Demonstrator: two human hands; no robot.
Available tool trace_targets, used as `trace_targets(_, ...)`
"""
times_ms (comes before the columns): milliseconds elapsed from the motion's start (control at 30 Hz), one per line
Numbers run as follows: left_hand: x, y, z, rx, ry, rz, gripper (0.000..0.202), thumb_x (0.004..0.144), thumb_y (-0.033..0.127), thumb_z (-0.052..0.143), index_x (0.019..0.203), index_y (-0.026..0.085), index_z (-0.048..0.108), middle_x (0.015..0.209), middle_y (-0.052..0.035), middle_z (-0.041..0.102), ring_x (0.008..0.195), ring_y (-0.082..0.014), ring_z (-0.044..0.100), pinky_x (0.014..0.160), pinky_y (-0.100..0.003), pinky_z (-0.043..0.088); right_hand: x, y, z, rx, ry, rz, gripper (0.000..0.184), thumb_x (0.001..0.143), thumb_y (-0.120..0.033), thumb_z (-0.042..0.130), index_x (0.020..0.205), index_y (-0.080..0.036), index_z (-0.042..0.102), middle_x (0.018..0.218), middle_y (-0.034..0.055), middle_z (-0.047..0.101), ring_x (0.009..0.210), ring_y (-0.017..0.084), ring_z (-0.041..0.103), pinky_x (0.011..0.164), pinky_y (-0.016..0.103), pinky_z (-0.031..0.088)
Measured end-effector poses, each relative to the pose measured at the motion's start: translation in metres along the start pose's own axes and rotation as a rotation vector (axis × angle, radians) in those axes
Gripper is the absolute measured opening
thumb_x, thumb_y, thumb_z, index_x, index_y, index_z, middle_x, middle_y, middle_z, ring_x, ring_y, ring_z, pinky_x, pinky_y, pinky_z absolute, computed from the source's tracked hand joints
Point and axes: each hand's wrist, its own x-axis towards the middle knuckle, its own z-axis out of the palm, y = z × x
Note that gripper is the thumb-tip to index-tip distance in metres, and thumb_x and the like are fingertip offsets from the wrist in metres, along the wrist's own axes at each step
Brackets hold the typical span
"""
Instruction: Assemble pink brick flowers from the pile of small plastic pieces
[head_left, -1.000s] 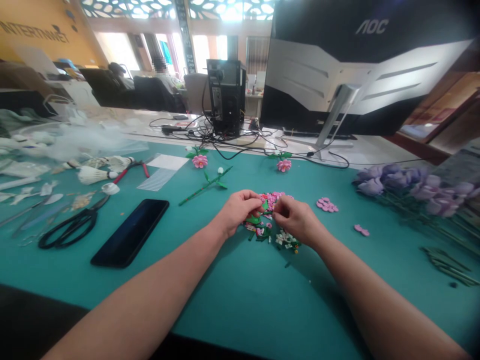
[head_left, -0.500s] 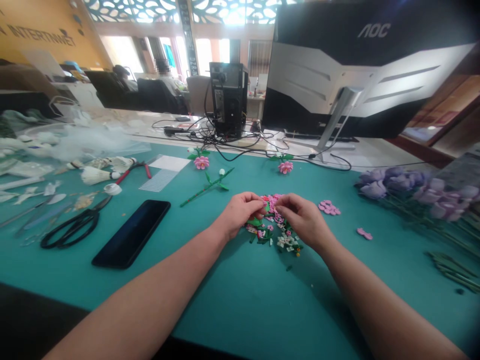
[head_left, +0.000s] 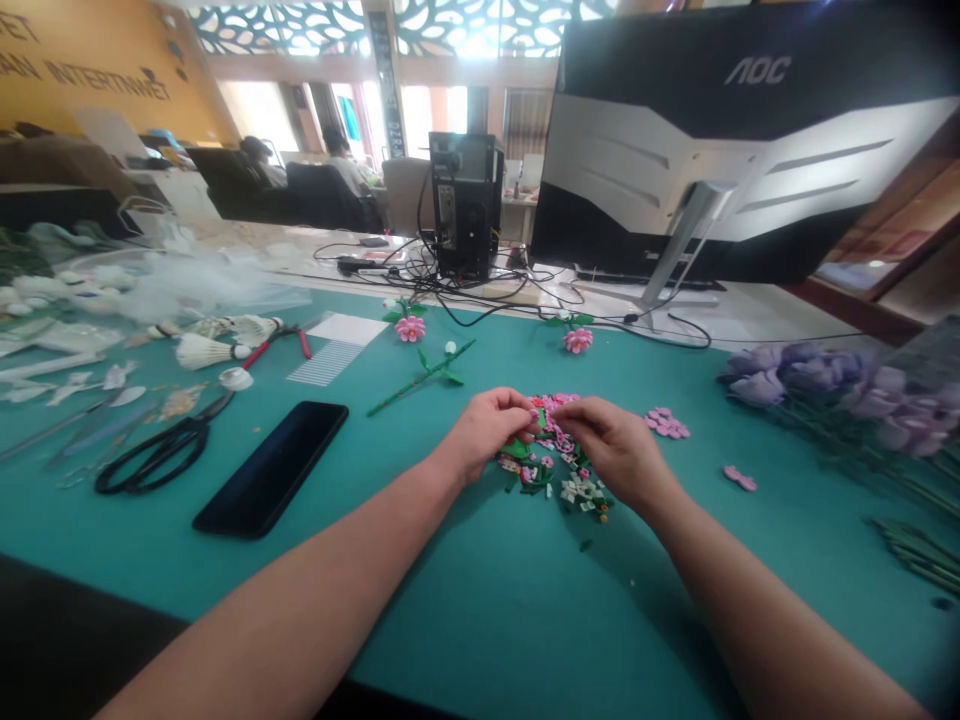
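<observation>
Over a heap of small pink, green and white plastic building pieces (head_left: 556, 440), my left hand (head_left: 495, 428) and my right hand (head_left: 616, 440) face each other. The left thumb and fingertips are pinched together around something too small to name. My right hand is also closed in a pinch, and what lies in its fingertips is hidden. Right of the heap sit a cluster of pink pieces (head_left: 666, 423) and a smaller pink piece (head_left: 739, 478). Beyond my hands lies a green stem with leaves and a white bud (head_left: 420, 378). Two pink flowers, one left (head_left: 410, 329) and one right (head_left: 577, 341), rest farther back.
To the left are a black phone (head_left: 271, 468), black scissors (head_left: 161, 452), red-handled pliers (head_left: 279, 340) and shuttlecocks (head_left: 210, 350). Purple flowers (head_left: 817, 375) lie at the right. A monitor (head_left: 705, 150), a computer tower (head_left: 466, 205) and tangled cables stand behind; people sit farther away.
The whole view has shifted slightly, so things appear a little farther right. My hands stay pinched over the heap, the right fingertips slightly closer to the left.
</observation>
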Motion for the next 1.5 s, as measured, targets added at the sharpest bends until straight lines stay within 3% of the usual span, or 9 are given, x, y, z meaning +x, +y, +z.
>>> trace_targets(167, 0.000, 0.000, 0.000, 0.011, 0.003, 0.014, 0.008, 0.069, 0.009, 0.058, 0.075, 0.013, 0.059, 0.068, -0.0032, 0.066, 0.055, -0.0078, 0.057, 0.053, -0.018, 0.045, -0.003, -0.005, 0.000, -0.053, -0.029, 0.055, 0.009, 0.084, -0.024, 0.054, 0.082, -0.023, 0.064, 0.072, -0.0015, 0.066, 0.062, 0.014, 0.057, 0.061, 0.026, 0.044)
trace_targets(400, -0.001, 0.001, 0.000, 0.011, 0.007, 0.022, 0.008, 0.069, 0.009, 0.059, 0.076, 0.013, 0.060, 0.070, -0.0033, 0.065, 0.058, -0.0085, 0.058, 0.056, -0.020, 0.046, -0.002, -0.001, 0.004, -0.004, -0.024, 0.052, 0.015, 0.085, -0.028, 0.056, 0.094, -0.025, 0.067, 0.083, 0.0006, 0.070, 0.074, 0.016, 0.062, 0.067, 0.028, 0.047)
trace_targets(567, -0.003, 0.001, 0.002, 0.022, -0.003, 0.030, 0.008, 0.070, 0.012, 0.061, 0.077, 0.013, 0.060, 0.073, -0.0033, 0.065, 0.058, -0.0081, 0.058, 0.057, -0.020, 0.046, 0.000, -0.002, 0.006, 0.185, -0.014, 0.162, 0.010, 0.080, -0.030, 0.061, 0.083, -0.022, 0.066, 0.078, 0.0012, 0.068, 0.072, 0.016, 0.061, 0.065, 0.028, 0.046)
trace_targets(700, -0.004, 0.001, 0.003, 0.041, -0.003, 0.041, 0.008, 0.070, 0.017, 0.064, 0.077, 0.013, 0.061, 0.073, -0.0037, 0.065, 0.058, -0.0084, 0.057, 0.056, -0.021, 0.045, 0.002, -0.010, 0.005, 0.325, 0.051, 0.254, 0.017, 0.072, -0.036, 0.068, 0.079, -0.019, 0.068, 0.076, 0.0024, 0.067, 0.069, 0.016, 0.058, 0.063, 0.028, 0.046)
trace_targets(833, -0.004, 0.000, 0.003, 0.059, 0.020, 0.047, 0.011, 0.069, 0.021, 0.066, 0.076, 0.014, 0.061, 0.070, -0.0022, 0.063, 0.057, -0.0083, 0.055, 0.054, -0.020, 0.044, 0.003, -0.016, 0.004, 0.459, 0.032, 0.326, 0.024, 0.068, -0.039, 0.072, 0.080, -0.018, 0.068, 0.074, 0.0029, 0.067, 0.068, 0.015, 0.058, 0.061, 0.028, 0.047)
trace_targets(1200, -0.007, 0.000, 0.008, 0.080, 0.033, 0.088, 0.010, 0.071, 0.021, 0.065, 0.076, 0.013, 0.061, 0.067, -0.0008, 0.060, 0.058, -0.0078, 0.054, 0.056, -0.021, 0.043, 0.000, -0.009, 0.015, 0.467, 0.043, 0.272, 0.021, 0.071, -0.036, 0.072, 0.078, -0.018, 0.062, 0.071, 0.0001, 0.061, 0.064, 0.013, 0.054, 0.060, 0.027, 0.043)
trace_targets(1500, -0.009, -0.002, 0.011, 0.100, 0.026, 0.133, 0.009, 0.072, 0.020, 0.064, 0.076, 0.013, 0.060, 0.068, -0.0007, 0.060, 0.059, -0.0076, 0.054, 0.058, -0.021, 0.044, 0.000, -0.010, 0.016, 0.519, 0.050, 0.316, 0.022, 0.071, -0.036, 0.072, 0.077, -0.018, 0.060, 0.069, 0.0003, 0.061, 0.064, 0.014, 0.055, 0.059, 0.027, 0.044)
